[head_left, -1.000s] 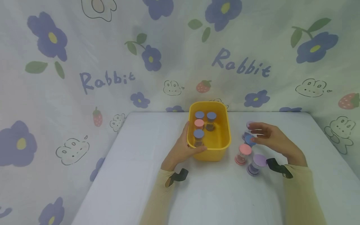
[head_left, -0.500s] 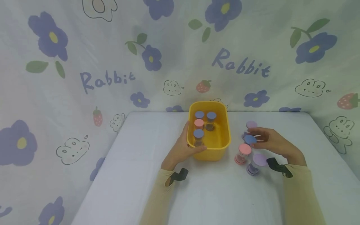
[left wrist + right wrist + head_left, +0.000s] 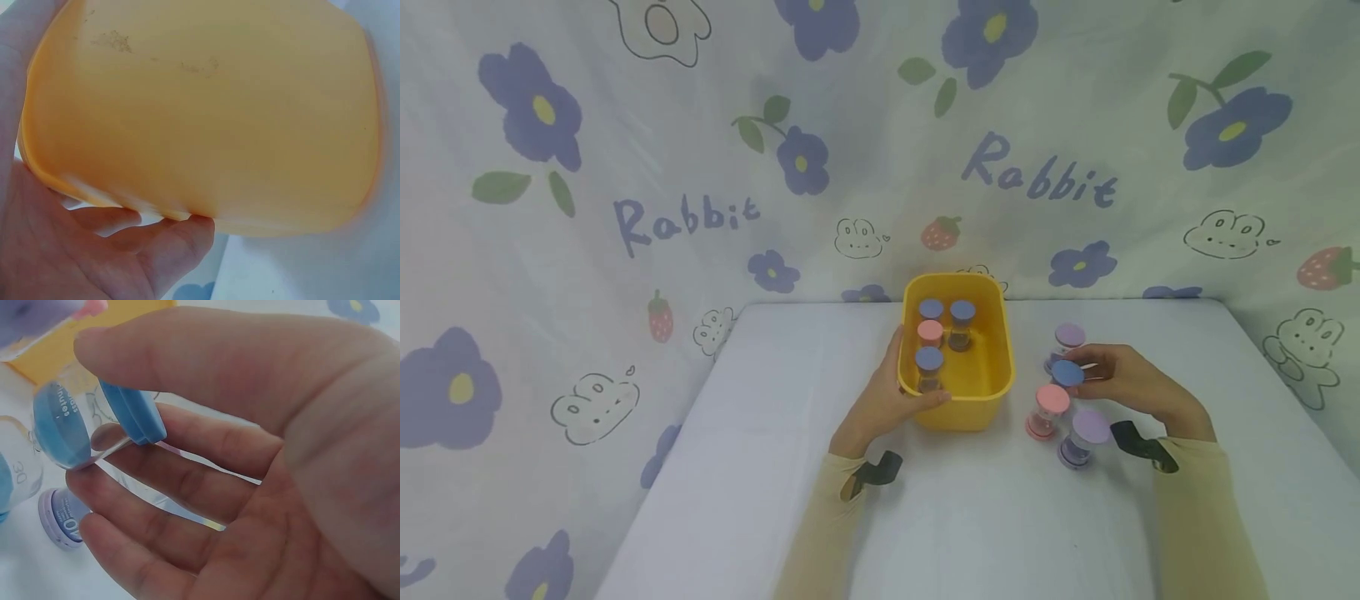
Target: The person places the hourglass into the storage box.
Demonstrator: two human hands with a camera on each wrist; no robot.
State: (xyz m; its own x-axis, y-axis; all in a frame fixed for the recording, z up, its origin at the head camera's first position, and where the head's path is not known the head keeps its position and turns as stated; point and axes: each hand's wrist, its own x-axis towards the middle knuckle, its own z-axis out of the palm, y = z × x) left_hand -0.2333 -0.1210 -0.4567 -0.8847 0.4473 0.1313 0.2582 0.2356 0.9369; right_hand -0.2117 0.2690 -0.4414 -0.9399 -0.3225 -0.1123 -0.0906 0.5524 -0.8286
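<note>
My right hand [image 3: 1131, 379] holds a blue-capped sand timer [image 3: 1067, 373] on the table, thumb on one side and fingers on the other. In the right wrist view, the clear glass with blue sand [image 3: 61, 428] and the blue cap [image 3: 132, 414] show between thumb and fingers. Around it stand a pink sand timer [image 3: 1051, 402], a purple one [image 3: 1088, 428] in front and another purple one [image 3: 1070, 336] behind. My left hand [image 3: 887, 398] grips the yellow bin [image 3: 958, 414] at its near left corner, thumb across the front; the left wrist view shows its plain outer wall [image 3: 206, 125].
Inside the bin are three blue-capped timers, one at the near end [image 3: 929, 360], and a pink one [image 3: 929, 333], mostly along the left wall. A patterned curtain [image 3: 700, 125] hangs behind the white table [image 3: 760, 417], close to the bin's far end.
My right hand has come down slightly onto the blue sand timer, its fingers moving in around it. The left hand and the bin have stayed where they were.
</note>
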